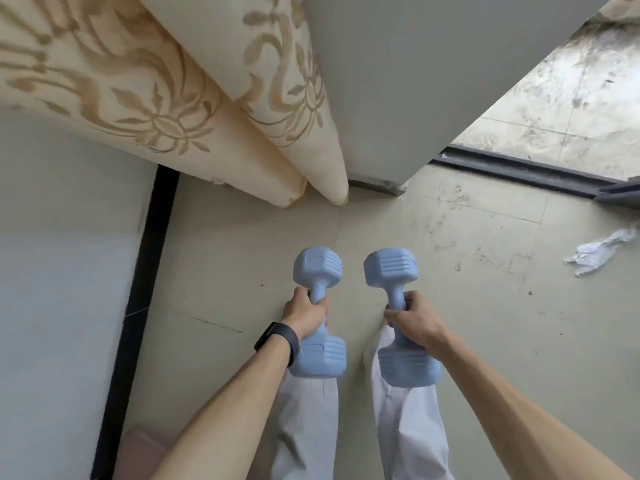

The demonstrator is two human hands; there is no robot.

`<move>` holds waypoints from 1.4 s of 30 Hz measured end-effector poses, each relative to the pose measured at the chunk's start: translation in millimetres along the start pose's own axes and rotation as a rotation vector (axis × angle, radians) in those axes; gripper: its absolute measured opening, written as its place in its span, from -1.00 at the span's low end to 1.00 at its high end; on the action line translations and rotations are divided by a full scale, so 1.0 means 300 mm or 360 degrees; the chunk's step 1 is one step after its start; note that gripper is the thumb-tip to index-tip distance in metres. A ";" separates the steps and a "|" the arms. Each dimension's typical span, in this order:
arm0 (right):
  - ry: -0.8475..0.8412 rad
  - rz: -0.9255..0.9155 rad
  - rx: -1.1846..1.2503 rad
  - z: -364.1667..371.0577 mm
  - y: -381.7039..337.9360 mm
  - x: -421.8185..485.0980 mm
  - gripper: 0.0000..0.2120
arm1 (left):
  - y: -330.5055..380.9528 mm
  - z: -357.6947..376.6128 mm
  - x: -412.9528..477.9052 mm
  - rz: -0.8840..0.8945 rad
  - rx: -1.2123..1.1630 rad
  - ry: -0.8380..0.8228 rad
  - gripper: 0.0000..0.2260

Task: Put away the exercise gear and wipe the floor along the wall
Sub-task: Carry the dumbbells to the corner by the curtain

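I hold two pale blue dumbbells above the tiled floor, one in each hand. My left hand (306,315) is shut around the handle of the left dumbbell (318,268), whose far head points toward the wall. My right hand (414,320) grips the handle of the right dumbbell (389,268) the same way. Both dumbbells hang side by side over my white trouser legs, a short gap between them. A black band sits on my left wrist.
Cream curtains (173,109) with a gold floral pattern hang down to the floor ahead. A wall with a black skirting strip (145,271) runs along the left. A crumpled white cloth (599,251) lies on the scuffed floor at right, near a dark door track (519,168).
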State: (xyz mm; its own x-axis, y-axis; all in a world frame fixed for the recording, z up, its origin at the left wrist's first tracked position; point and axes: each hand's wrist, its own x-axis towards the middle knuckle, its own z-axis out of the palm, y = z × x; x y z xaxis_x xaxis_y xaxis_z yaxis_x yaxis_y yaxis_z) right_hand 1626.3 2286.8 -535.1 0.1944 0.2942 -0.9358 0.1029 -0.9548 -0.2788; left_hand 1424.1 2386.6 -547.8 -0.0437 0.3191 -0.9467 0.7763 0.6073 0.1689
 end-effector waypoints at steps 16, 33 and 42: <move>0.0245 -0.0048 0.0264 0.150 0.092 0.803 -0.79 | 0.138 0.197 0.818 0.0275 0.0283 0.0060 -0.73; 0.0514 -0.0297 0.0401 0.085 0.014 1.174 -0.69 | 0.347 0.278 1.131 0.0553 0.0115 0.0190 -0.64; 0.0242 -0.0202 -0.0103 0.049 -0.028 0.886 -0.36 | 0.343 0.221 0.794 0.0566 0.0800 0.0038 -0.54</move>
State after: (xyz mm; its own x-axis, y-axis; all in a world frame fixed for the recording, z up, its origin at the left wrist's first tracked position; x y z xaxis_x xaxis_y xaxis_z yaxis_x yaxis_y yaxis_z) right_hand 1662.8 2372.5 -784.7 0.3201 0.4197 -0.8493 0.1977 -0.9064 -0.3734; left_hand 1535.1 2476.8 -774.2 0.2625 0.4589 -0.8488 0.9472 0.0450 0.3173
